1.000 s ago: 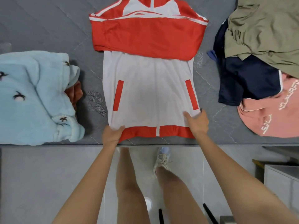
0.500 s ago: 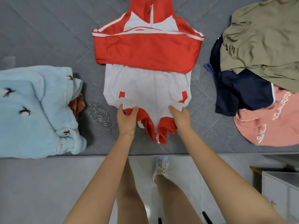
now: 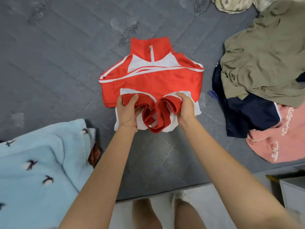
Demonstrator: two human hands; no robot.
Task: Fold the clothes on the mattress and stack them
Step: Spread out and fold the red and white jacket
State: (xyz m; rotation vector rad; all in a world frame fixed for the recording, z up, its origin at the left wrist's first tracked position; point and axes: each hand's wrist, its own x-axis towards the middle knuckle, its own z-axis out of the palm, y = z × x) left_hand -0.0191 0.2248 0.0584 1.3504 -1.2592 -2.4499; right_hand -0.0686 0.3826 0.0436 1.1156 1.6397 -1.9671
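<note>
A red and white zip jacket [image 3: 151,83] lies on the grey mattress [image 3: 57,63], collar away from me, sleeves folded across its chest. My left hand [image 3: 127,111] and my right hand [image 3: 184,106] each grip a corner of its red hem, lifted and brought up over the white body toward the folded sleeves. The hem sags in a loop between my hands. A folded light blue fleece garment with bird prints [image 3: 39,171] lies at the near left, with an orange-brown piece [image 3: 94,154] showing under it.
An unfolded heap sits on the right: an olive garment [image 3: 264,60], a navy one [image 3: 247,116] and a pink one with white lettering [image 3: 277,142]. A patterned cloth [image 3: 231,4] lies at the far edge. The mattress's near edge meets a pale floor; a white cabinet [image 3: 292,192] stands at lower right.
Both hands took hold of the jacket's bottom hem and carried it away from me, up over the white body to the folded sleeves. The view has shifted further onto the mattress.
</note>
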